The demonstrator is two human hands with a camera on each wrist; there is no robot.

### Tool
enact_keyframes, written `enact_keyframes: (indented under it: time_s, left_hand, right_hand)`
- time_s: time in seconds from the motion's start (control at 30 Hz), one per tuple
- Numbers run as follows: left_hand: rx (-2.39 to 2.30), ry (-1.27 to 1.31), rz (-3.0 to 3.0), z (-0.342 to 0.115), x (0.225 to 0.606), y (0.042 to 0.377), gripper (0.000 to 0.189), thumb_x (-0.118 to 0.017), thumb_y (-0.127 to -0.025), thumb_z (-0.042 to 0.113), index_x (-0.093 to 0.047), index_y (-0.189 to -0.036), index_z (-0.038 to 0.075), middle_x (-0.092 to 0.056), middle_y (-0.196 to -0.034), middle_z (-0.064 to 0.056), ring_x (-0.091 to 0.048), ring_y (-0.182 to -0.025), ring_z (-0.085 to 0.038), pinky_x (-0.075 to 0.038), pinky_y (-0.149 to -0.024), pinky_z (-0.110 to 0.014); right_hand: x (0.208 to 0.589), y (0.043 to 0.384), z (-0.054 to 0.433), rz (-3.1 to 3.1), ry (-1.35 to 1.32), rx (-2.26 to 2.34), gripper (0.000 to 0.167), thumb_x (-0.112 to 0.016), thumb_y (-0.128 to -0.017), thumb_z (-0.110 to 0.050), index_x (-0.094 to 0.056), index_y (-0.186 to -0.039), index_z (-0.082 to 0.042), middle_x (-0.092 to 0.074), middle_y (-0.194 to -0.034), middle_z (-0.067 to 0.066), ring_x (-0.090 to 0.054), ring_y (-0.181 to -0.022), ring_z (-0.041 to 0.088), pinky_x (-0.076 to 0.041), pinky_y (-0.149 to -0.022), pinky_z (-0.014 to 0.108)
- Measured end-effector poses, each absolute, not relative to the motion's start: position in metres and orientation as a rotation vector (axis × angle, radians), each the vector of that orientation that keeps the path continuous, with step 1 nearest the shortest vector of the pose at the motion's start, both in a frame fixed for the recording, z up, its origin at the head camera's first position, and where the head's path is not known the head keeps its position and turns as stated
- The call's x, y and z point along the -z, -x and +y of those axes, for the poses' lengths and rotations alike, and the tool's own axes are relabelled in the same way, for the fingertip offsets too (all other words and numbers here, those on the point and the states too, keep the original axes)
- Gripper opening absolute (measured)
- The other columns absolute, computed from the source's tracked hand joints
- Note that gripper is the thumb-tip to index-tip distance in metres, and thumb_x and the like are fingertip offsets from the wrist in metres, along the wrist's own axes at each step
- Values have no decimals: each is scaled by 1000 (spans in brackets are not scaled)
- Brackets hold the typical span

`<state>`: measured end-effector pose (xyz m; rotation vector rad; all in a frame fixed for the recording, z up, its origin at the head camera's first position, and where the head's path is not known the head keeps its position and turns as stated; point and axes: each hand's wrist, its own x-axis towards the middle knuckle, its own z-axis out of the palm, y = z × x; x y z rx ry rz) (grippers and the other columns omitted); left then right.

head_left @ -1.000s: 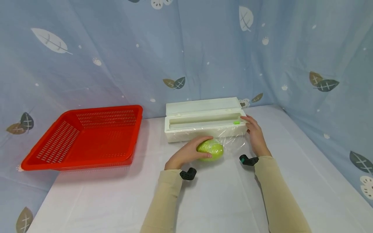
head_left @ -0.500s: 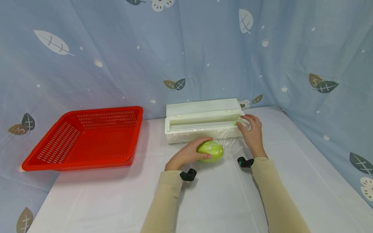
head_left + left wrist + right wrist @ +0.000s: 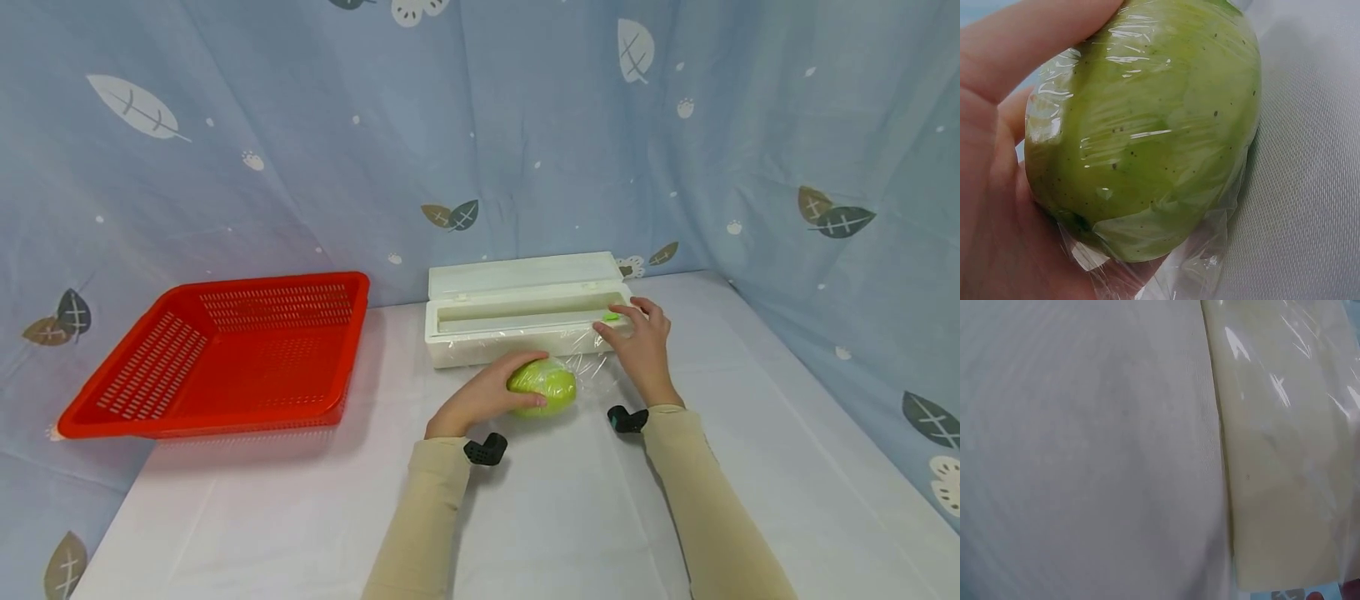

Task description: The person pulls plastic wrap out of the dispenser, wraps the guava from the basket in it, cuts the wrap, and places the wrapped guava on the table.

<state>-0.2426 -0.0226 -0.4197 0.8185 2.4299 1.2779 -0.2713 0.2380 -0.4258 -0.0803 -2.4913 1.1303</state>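
In the head view my left hand point(image 3: 483, 392) grips a green fruit point(image 3: 551, 385) wrapped in clear cling film, with the thumb on its near side. The left wrist view shows the fruit point(image 3: 1154, 131) speckled with dark dots, film bunched at its lower end. From there the film point(image 3: 596, 371) stretches to the front of a white cling film dispenser point(image 3: 517, 342), whose lid stands raised. At the dispenser's right end is my right hand point(image 3: 643, 346). Its thumb and finger tips bracket a small green slider point(image 3: 611, 317); I cannot tell whether they pinch it.
A red perforated plastic basket point(image 3: 262, 367) stands on the left of the white-covered table point(image 3: 555, 517). Behind the dispenser hangs a blue curtain point(image 3: 525, 133) with leaf prints, also bordering the right side. Film covers the dispenser's front face point(image 3: 1285, 487) in the right wrist view.
My right hand has come from the dispenser's right end leftward, its thumb now over the front edge just left of the slider. The left hand and fruit have stayed in place.
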Motion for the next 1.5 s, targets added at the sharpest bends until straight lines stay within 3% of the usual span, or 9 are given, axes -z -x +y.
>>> enact_keyframes:
  time_s: [0.73, 1.5]
  left_hand:
    - [-1289, -807, 2413, -22, 417, 244, 67, -70, -70, 49, -39, -129, 43, -38, -128, 19, -36, -116, -5, -30, -97, -34]
    - [-1274, -833, 2427, -23, 419, 245, 69, -70, -71, 47, -38, -131, 39, -38, -129, 16, -35, -117, -6, -30, -97, -33]
  right_hand:
    - [429, 273, 239, -2438, 77, -1231, 41, -65, -79, -36, -65, -110, -10, -28, -140, 1, -17, -126, 28, -23, -99, 48]
    - [424, 271, 238, -2545, -71, -1120, 33, -57, -87, -28, -62, -115, -12, -21, -145, 5, -5, -130, 30, -17, -99, 56]
